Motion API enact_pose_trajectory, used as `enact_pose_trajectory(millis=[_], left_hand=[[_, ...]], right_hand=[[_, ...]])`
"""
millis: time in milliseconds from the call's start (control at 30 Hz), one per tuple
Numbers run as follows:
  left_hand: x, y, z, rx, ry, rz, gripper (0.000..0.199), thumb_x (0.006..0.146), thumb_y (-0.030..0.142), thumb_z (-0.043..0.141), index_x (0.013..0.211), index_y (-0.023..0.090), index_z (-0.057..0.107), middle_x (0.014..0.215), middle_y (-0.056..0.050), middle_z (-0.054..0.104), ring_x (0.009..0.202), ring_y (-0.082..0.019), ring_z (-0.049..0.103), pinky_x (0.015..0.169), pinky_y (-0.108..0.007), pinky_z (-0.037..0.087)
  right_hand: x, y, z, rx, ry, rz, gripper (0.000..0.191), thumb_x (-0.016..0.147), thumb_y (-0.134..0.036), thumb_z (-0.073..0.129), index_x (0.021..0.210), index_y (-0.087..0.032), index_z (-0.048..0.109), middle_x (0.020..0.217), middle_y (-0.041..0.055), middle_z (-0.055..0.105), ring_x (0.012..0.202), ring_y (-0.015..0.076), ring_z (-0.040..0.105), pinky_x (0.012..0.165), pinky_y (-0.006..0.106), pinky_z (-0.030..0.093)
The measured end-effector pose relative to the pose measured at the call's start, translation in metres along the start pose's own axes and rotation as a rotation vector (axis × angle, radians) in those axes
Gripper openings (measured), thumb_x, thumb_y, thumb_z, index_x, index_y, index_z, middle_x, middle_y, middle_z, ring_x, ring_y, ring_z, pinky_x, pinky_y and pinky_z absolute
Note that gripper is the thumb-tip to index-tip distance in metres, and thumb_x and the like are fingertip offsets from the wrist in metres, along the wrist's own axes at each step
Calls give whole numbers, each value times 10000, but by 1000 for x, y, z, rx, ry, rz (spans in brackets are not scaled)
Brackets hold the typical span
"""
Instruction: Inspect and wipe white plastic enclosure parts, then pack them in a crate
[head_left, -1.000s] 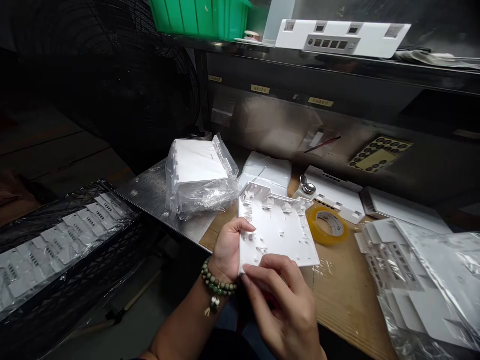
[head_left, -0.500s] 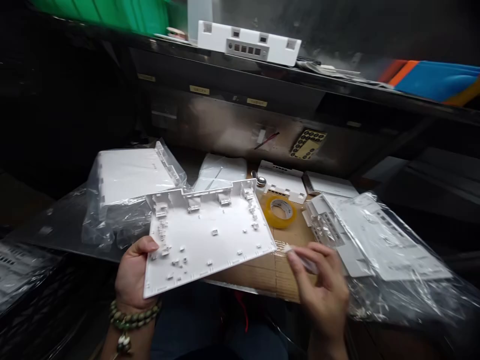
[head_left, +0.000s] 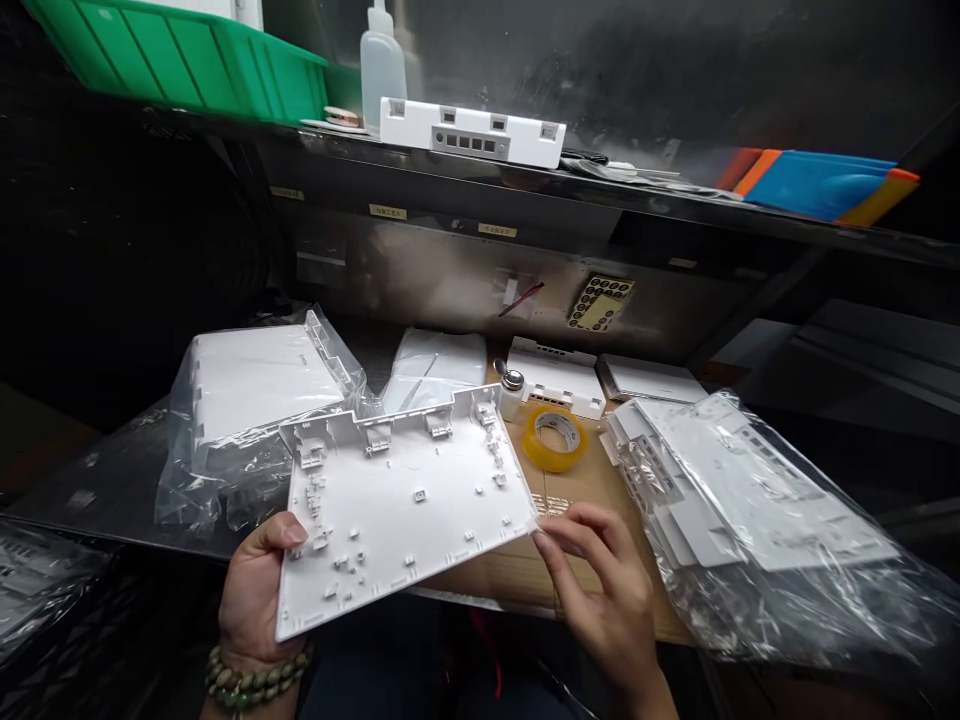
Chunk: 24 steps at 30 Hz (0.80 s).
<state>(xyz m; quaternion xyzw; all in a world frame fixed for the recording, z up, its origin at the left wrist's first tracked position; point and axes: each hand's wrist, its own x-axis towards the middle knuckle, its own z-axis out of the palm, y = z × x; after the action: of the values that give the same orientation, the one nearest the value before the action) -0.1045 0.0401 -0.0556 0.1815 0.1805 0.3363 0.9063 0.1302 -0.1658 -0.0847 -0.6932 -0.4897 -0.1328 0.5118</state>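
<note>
A white plastic housing cover (head_left: 390, 540) is tilted up in front of me, its inner side with small clips and posts facing me. My left hand (head_left: 259, 585) is closed round its left edge, thumb on the inner face. At the lower right corner of the cover, my right hand (head_left: 600, 580) pinches with thumb and fingertips; whether a small piece is also between them is hidden. Just behind the cover, a roll of yellow tape (head_left: 553, 438) lies on cardboard (head_left: 495, 580), beside a small bottle with a metal top (head_left: 511, 390).
Bagged white housings lie at the left (head_left: 255, 385) and right (head_left: 780, 490). More white housings (head_left: 555, 375) stand behind the tape. Above runs a dark shelf (head_left: 330, 165) with a green bin (head_left: 195, 65), a squeeze bottle (head_left: 382, 75) and a white housing part (head_left: 472, 135).
My right hand has moved left to the cover's corner; the small whitish thing seen in its fingers earlier no longer shows. My left hand keeps its hold. The camera view has shifted.
</note>
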Motion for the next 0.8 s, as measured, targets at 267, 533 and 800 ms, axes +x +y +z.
enact_pose_trajectory(millis=[267,533,800], left_hand=[[-7,-3,-29,-62,-97,-199,998,573,107,446,1495,488,418,1077,143,768,1174,-347,674,877,-548,594],[-20,-15,-24,79,-8,-174,971,555,-7,481,1406,454,565,1023,74,804,1017,-402,735,820,-584,609],[-11,-29,-1,164,22,-109,987,457,-46,550,1401,243,572,988,-73,785,832,-353,758,788,-504,628]], right_hand=[[40,14,-5,-2,237,133,123,920,-315,686,990,-236,750,1031,56,606,1007,199,625,761,323,617],[59,-9,10,133,241,84,120,922,-281,690,1023,-249,746,1032,39,613,1012,183,615,832,347,570],[47,24,8,4,282,99,160,889,-363,724,993,-249,769,1024,52,643,1005,220,632,868,403,553]])
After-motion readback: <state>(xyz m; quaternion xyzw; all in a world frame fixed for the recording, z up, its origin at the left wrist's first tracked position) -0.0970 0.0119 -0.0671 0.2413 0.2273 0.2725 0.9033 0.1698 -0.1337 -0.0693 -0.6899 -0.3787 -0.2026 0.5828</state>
